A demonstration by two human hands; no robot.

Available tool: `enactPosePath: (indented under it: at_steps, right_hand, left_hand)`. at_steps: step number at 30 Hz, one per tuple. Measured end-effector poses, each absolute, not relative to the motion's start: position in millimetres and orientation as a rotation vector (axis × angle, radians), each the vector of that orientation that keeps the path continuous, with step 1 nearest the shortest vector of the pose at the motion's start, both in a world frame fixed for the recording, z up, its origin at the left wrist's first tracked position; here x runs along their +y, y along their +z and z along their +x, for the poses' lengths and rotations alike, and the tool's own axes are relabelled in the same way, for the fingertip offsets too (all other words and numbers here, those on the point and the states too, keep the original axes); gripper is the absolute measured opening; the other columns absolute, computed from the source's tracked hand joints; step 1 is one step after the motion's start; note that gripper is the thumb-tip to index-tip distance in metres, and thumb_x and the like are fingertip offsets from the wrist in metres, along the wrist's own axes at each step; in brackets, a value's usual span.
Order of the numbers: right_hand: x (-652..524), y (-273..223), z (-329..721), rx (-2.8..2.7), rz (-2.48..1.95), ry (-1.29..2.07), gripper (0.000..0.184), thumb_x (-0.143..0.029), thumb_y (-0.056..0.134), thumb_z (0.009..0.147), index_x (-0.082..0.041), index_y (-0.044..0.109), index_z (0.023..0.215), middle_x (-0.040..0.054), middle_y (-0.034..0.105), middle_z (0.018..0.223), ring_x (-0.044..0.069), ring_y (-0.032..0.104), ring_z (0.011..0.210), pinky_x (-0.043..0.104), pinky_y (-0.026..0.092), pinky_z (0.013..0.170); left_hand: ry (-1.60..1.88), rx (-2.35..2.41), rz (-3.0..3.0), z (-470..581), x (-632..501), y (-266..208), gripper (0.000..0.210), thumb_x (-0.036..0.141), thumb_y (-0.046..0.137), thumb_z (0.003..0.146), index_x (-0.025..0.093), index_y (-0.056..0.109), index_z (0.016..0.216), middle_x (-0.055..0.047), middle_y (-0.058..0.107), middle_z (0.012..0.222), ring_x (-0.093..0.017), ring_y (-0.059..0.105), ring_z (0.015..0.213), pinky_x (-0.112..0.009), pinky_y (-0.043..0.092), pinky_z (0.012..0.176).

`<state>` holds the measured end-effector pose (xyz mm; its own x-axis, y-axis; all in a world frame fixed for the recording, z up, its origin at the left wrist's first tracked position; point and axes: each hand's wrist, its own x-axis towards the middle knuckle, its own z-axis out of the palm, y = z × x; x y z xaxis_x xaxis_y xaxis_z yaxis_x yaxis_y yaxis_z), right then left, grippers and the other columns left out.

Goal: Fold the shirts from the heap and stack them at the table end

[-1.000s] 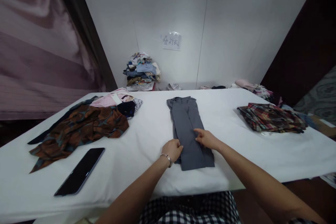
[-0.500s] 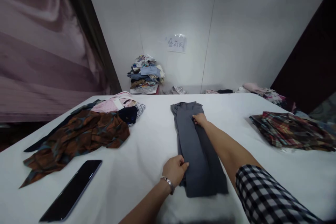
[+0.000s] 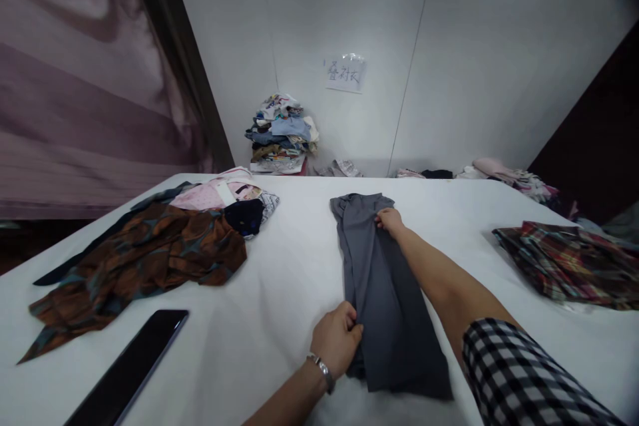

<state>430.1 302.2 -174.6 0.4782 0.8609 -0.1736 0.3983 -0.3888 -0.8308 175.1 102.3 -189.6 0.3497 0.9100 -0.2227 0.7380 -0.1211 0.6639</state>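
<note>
A grey garment (image 3: 379, 279), folded into a long narrow strip, lies lengthwise on the white table (image 3: 289, 266). My left hand (image 3: 338, 339) pinches its left edge near the close end, a bracelet on the wrist. My right hand (image 3: 389, 219) reaches far along the strip and grips the cloth near its far right corner. My right arm, in a black-and-white checked sleeve, lies beside the garment.
A brown patterned garment (image 3: 144, 259) over pink and dark clothes lies at the left. A dark phone (image 3: 130, 366) rests near the front left. A plaid garment (image 3: 569, 263) sits at the right. A pile of clothes (image 3: 282, 133) stands against the back wall.
My right hand slid from the middle of the grey garment up to its far end. My left hand stayed on the near left edge. The view shifted forward.
</note>
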Motion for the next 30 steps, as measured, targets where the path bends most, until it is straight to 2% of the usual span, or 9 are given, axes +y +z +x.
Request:
enactPosePath:
  at_steps: [4,7,11,14,18,21,24,27,30]
  right_hand:
    - [265,-166,415,-1.153,-1.869,0.786,0.026,-0.017,0.048,0.087,-0.014,0.059,0.110,0.0071,0.069,0.093,0.011,0.064,0.064,0.018,0.047,0.053]
    - [207,-175,400,-1.458,-1.741,0.756,0.025,-0.020,0.056,0.081,-0.017,0.065,0.105,0.0065,0.069,0.102,0.017,0.065,0.090,0.029,0.052,0.078]
    - [124,-187,388,-2.186,-1.467,0.550,0.036,-0.020,0.061,0.077,-0.018,0.065,0.113,0.0121,0.054,0.132,0.025,0.044,0.127,0.044,0.032,0.108]
    - [83,-184,398,-2.070,-1.529,0.342,0.040,-0.027,0.053,0.086,-0.018,0.058,0.124,0.0112,0.047,0.139,0.024,0.036,0.133,0.046,0.029,0.110]
    - [39,-185,436,-1.887,-1.632,0.292,0.036,-0.023,0.043,0.089,-0.022,0.061,0.120,0.0076,0.056,0.129,0.020,0.048,0.124,0.043,0.037,0.107]
    - [8,-192,466,-2.008,-1.687,0.359,0.049,-0.014,0.042,0.084,-0.024,0.053,0.130,0.0054,0.051,0.136,0.020,0.043,0.129,0.045,0.033,0.109]
    - [-7,-195,480,-2.158,-1.655,0.403,0.058,-0.012,0.043,0.083,-0.024,0.042,0.139,0.0056,0.040,0.145,0.020,0.033,0.136,0.046,0.028,0.111]
    - [1,-195,476,-2.279,-1.534,0.430,0.056,-0.016,0.046,0.084,-0.023,0.041,0.140,0.0068,0.032,0.149,0.021,0.026,0.138,0.045,0.027,0.112]
    - [20,-197,466,-2.347,-1.455,0.414,0.052,-0.015,0.048,0.082,-0.020,0.050,0.133,0.0088,0.035,0.147,0.023,0.026,0.138,0.046,0.026,0.112]
  left_hand:
    - [0.298,1.427,1.924,174,102,-189,0.015,0.024,0.055,0.076,0.023,0.053,0.091,0.004,0.065,0.076,-0.013,0.060,0.075,-0.023,0.037,0.062]
    - [0.274,1.444,1.992,176,99,-188,0.022,0.024,0.054,0.078,0.023,0.050,0.100,0.003,0.065,0.077,-0.014,0.061,0.076,-0.024,0.038,0.063]
    - [0.210,1.483,2.154,181,97,-186,0.025,0.024,0.051,0.081,0.022,0.049,0.106,0.002,0.065,0.080,-0.016,0.062,0.078,-0.026,0.039,0.067]
    - [0.217,1.464,2.146,179,99,-183,0.019,0.024,0.052,0.082,0.022,0.051,0.101,0.002,0.064,0.078,-0.014,0.061,0.075,-0.024,0.039,0.065]
    - [0.385,1.358,2.158,153,101,-180,0.013,0.021,0.049,0.084,0.022,0.054,0.097,0.001,0.065,0.085,-0.012,0.059,0.073,-0.023,0.044,0.068]
    - [0.476,1.156,2.446,129,102,-182,0.036,0.012,0.048,0.081,0.023,0.054,0.115,-0.004,0.060,0.117,-0.015,0.058,0.101,-0.028,0.044,0.089]
    - [0.387,0.889,2.697,120,108,-183,0.052,0.004,0.047,0.078,0.023,0.050,0.126,-0.007,0.048,0.137,-0.019,0.044,0.124,-0.037,0.037,0.104]
    - [0.248,0.742,2.802,131,120,-180,0.051,0.008,0.050,0.079,0.025,0.050,0.128,-0.007,0.042,0.144,-0.022,0.038,0.131,-0.043,0.034,0.106]
    - [0.148,0.629,2.870,151,130,-176,0.044,0.011,0.048,0.083,0.025,0.055,0.124,-0.006,0.045,0.143,-0.023,0.036,0.133,-0.044,0.032,0.106]
